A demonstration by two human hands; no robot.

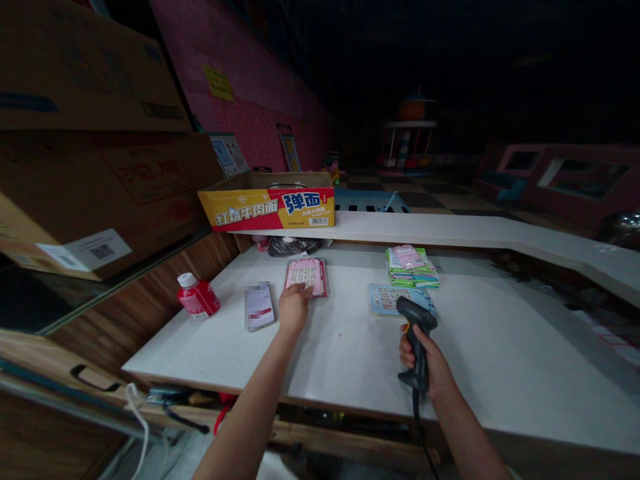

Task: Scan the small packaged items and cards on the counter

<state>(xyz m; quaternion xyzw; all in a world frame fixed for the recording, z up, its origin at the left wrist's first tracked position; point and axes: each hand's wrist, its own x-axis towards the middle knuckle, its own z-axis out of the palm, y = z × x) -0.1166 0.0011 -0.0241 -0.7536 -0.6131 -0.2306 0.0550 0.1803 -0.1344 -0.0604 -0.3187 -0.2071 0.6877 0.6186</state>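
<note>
1. Left hand point(294, 310): fingers loosely bent, tips on the near edge of a pink packet point(305, 273) at its 12 o'clock; whether they pinch it, I can't tell.
2. Right hand point(437, 370): fingers wrapped closed around a black scanner point(420, 315); a blue packet point(386, 299) lies at its 11 o'clock, a green stack point(413, 276) at 12.
3. At the left hand's 9 o'clock: a phone point(261, 310), then a red bottle point(199, 299).
4. The red-and-yellow carton point(273, 212), at 12 o'clock beyond the pink packet, reads "红烧牛肉面" and "弹面"; packet print is too small.
</note>
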